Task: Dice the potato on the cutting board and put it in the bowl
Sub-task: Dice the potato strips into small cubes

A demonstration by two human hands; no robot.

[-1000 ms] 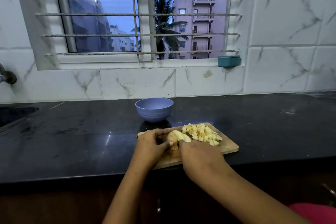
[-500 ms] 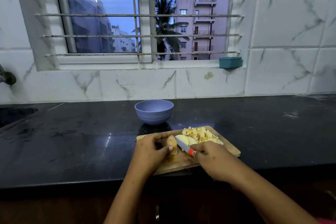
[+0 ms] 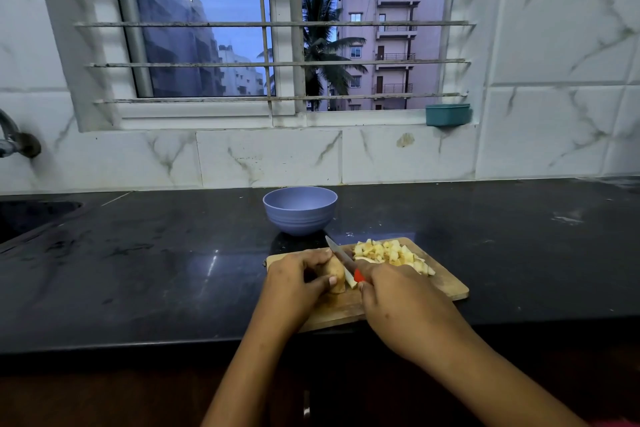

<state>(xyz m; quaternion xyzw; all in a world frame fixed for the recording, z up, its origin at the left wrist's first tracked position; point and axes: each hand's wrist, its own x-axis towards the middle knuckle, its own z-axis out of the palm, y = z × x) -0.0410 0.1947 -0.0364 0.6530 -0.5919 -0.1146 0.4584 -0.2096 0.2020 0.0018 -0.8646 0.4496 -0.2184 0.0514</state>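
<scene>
1. Dicing is the step in hand, and it looks well along. The left hand (image 3: 294, 282) curls over the potato (image 3: 335, 274) and pins it to the cutting board (image 3: 446, 282). The right hand (image 3: 401, 308) is wrapped round the red handle of the knife (image 3: 341, 258), whose blade points to 11 o'clock and lies against the potato's right side.
2. The diced pile (image 3: 391, 253) sits on the board at 1 o'clock from the potato. The bowl (image 3: 300, 210) stands just beyond the board at 12 o'clock, and nothing shows above its rim.
3. The next move probably calls for a downward slice, with the left thumb kept clear because it lies close to the blade.
4. The counter (image 3: 156, 270) is dark, glossy stone, with a sink (image 3: 31, 215) at 9 o'clock and a tap (image 3: 14, 142) above it.
5. The wall has white marbled tiles and a barred window (image 3: 270, 24) at 12 o'clock. A teal tub (image 3: 447, 114) sits on the sill at 1 o'clock.
</scene>
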